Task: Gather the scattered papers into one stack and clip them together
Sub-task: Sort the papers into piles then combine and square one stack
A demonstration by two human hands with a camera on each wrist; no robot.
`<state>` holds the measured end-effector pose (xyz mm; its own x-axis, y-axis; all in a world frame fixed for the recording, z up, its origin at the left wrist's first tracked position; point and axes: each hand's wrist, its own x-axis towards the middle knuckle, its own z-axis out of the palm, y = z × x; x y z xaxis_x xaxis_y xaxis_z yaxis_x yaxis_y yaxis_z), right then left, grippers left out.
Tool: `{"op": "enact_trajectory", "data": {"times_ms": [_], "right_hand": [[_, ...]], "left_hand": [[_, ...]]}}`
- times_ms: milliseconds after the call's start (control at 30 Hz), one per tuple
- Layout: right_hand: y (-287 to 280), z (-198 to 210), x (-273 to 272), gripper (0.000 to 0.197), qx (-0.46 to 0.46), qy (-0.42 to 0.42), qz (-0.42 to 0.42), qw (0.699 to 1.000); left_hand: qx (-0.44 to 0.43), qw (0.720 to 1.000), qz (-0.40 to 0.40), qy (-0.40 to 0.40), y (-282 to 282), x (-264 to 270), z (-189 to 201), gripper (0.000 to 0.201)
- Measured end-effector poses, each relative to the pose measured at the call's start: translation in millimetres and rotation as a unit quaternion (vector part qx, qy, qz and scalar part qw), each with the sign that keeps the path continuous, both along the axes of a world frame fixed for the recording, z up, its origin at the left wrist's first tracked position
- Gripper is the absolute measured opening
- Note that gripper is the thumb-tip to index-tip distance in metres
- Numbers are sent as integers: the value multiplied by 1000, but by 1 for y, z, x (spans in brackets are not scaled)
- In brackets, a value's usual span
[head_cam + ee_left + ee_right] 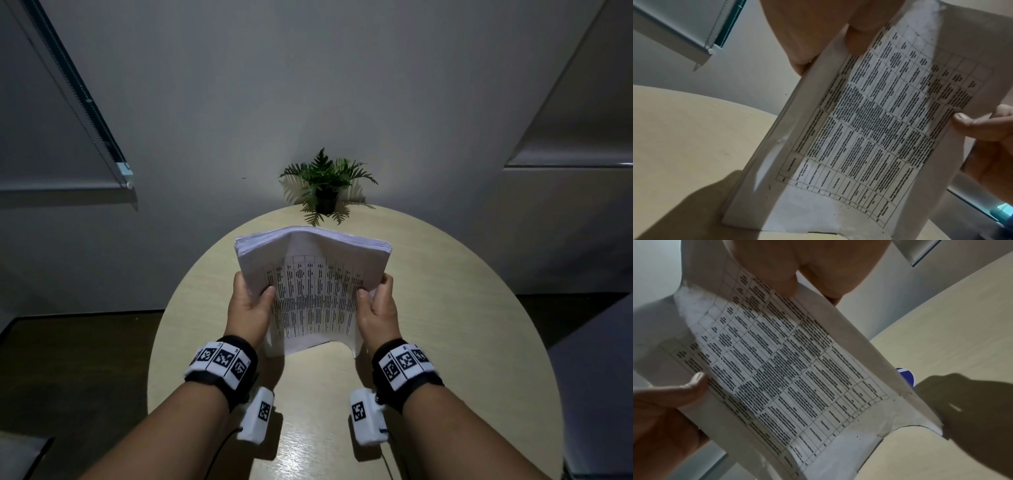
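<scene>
A thick stack of printed papers [313,291] stands upright on its lower edge on the round table [445,308], bowed toward me, its front sheet a printed table. My left hand [251,308] grips the stack's left side, thumb on the front sheet. My right hand [375,305] grips the right side the same way. The left wrist view shows the stack [869,123] with my left thumb [857,37] pressed on it. From the right wrist the stack [789,369] and my right thumb [781,280] show. A small blue object [906,374] peeks from behind the stack's right edge; I cannot tell what it is.
A small potted fern [325,185] stands at the table's far edge against the wall. Roller blinds hang at the left [68,102] and right [582,120]. Dark floor lies left of the table.
</scene>
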<state>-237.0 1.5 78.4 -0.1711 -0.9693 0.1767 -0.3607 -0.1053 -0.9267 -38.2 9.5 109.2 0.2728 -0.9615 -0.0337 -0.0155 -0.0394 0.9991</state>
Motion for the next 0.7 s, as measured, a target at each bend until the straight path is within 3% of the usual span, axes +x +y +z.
{"op": "enact_trajectory", "data": {"times_ms": [167, 367, 500, 700], "right_hand": [[1, -1, -3, 9, 48, 30, 9, 998], [6, -8, -11, 22, 124, 63, -19, 990], [25, -47, -14, 26, 261, 60, -3, 963], [63, -91, -18, 31, 364, 34, 21, 931]], "left_hand": [[16, 1000, 3, -12, -2, 1, -3, 56], [73, 989, -13, -129, -6, 2, -17, 25], [212, 944, -83, -237, 3, 4, -51, 29], [329, 886, -135, -296, 23, 6, -107, 35]]}}
